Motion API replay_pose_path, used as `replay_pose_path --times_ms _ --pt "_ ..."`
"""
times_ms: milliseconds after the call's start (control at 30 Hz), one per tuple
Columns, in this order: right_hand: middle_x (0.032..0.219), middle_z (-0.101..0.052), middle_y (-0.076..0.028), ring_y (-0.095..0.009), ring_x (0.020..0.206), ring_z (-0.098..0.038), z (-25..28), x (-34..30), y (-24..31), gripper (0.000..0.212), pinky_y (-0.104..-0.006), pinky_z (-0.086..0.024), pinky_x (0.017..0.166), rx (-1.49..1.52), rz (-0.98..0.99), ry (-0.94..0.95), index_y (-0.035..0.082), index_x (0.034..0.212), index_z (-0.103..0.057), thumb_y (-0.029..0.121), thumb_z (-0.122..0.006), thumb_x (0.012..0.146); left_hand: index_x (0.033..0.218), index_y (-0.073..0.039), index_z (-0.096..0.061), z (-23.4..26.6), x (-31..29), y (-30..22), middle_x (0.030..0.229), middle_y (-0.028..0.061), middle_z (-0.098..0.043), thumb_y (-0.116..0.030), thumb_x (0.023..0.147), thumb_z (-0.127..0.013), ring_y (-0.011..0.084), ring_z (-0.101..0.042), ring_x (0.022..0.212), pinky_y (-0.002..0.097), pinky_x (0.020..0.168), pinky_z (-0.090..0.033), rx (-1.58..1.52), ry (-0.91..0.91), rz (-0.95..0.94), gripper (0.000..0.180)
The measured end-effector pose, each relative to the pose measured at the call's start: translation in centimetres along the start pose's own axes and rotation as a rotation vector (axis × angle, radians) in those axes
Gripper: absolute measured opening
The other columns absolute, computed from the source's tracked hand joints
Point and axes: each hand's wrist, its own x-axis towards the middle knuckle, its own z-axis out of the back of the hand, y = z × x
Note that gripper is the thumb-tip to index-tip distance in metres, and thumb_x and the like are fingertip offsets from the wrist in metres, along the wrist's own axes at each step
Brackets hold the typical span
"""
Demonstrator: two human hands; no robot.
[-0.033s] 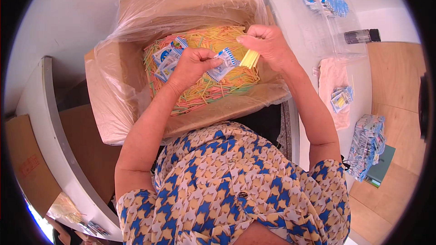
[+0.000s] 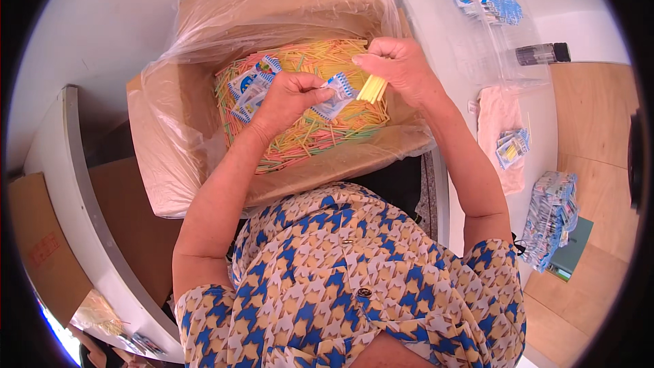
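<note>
Over the box, my left hand (image 2: 289, 99) pinches a small clear packet (image 2: 335, 99) with blue-striped ends between thumb and fingers. My right hand (image 2: 398, 68) is closed around a bundle of thin yellow sticks (image 2: 372, 88), which look like candy sticks or straws. Their lower ends point down beside the packet's right edge; whether they touch it I cannot tell. More striped packets (image 2: 255, 85) lie by my left hand, on a heap of loose pink, yellow and green sticks (image 2: 300, 153).
A cardboard box (image 2: 153, 143) lined with clear plastic surrounds the heap. To the right stand a clear bin (image 2: 470, 41) with striped packets, a pink cloth (image 2: 494, 105) bearing filled packets (image 2: 512, 150), and a stack of bagged packets (image 2: 548, 218). A dark-capped container (image 2: 543, 54) lies near the bin.
The yellow bundle in my right hand has shifted very slightly left, toward the packet. My left hand stays where it was.
</note>
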Motion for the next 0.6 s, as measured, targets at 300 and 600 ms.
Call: replay_pose_path --times_ms 300,600 --pt "0.056 -0.047 0.004 -0.005 0.052 -0.043 -0.8 0.0 -0.8 0.028 -0.0242 -0.033 0.045 -0.230 0.163 -0.010 0.004 0.062 -0.053 0.019 -0.069 0.080 0.096 -0.001 -0.069 -0.6 0.1 0.0 0.083 0.0017 -0.067 -0.008 0.083 -0.066 0.0058 -0.057 0.078 0.0226 0.073 -0.047 -0.109 0.122 -0.073 0.015" --pt "0.059 -0.050 -0.006 -0.015 0.055 -0.049 -2.2 -0.4 1.0 0.013 -0.0278 -0.041 0.052 -0.233 0.318 -0.007 0.003 0.077 -0.058 0.013 -0.058 0.086 0.103 -0.001 -0.068 0.0 -0.3 -0.5 0.090 -0.0004 -0.066 -0.016 0.088 -0.062 0.0055 -0.056 0.083 0.0233 0.078 -0.046 -0.144 0.067 -0.039 0.021"
